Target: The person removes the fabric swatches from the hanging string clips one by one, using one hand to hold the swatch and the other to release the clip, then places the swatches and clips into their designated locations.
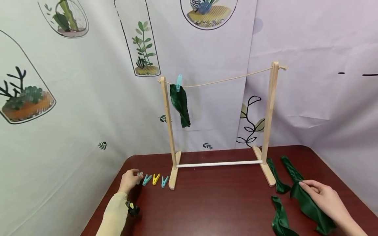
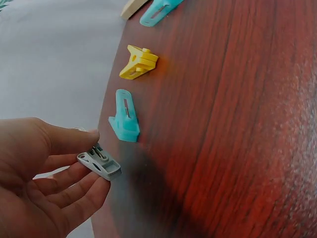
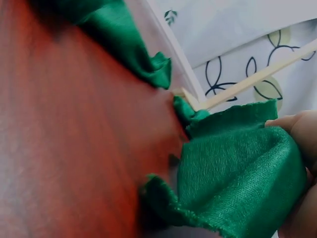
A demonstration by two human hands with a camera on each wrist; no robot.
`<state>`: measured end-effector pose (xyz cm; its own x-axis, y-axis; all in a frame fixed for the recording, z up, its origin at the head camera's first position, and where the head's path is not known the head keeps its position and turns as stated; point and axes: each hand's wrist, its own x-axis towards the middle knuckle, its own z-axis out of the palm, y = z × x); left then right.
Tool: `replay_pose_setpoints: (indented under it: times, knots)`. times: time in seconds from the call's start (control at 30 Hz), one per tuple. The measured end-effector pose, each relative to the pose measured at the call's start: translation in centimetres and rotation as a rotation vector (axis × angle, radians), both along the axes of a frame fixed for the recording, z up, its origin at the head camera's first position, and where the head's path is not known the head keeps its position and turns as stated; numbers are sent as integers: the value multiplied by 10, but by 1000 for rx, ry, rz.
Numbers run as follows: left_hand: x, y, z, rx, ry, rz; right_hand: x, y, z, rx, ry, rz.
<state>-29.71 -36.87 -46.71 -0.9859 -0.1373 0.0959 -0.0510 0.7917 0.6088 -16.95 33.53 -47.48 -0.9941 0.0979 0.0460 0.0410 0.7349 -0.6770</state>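
Note:
My left hand (image 1: 130,181) is at the left end of a row of clothespins, pinching a grey clothespin (image 2: 100,163) between thumb and fingers. Beside it lie a blue clothespin (image 2: 126,118), a yellow clothespin (image 2: 139,62) and another blue clothespin (image 1: 164,181). On the right, my right hand (image 1: 323,198) pinches a dark green cloth strip (image 1: 310,205) by thumb and fingers; the right wrist view shows the strip (image 3: 233,173) bunched and folded. Two more green strips, one behind (image 1: 277,178) and one in front (image 1: 280,218), lie to its left.
A wooden stand with a left post (image 1: 168,124), a right post (image 1: 270,111) and a white bottom bar (image 1: 220,164) stands at the back. From its string (image 1: 224,80) hangs a green strip (image 1: 179,105), clipped by a blue clothespin (image 1: 178,82). The tabletop (image 1: 212,203) is dark red.

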Motion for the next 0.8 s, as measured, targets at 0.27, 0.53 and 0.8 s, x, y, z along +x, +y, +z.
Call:
replay_pose_setpoints:
  times: [0.27,0.53,0.8]
  knots:
    - [-1,-2,-5,-12,-13,-11,6,-4,-11,55,36,14]
    - [0,0,-8,-14,-19,-15,4,-5,-17,88,5,57]
    - [-1,1,-10,-37,-11,-16,0,-8,-24,98,-42,74]
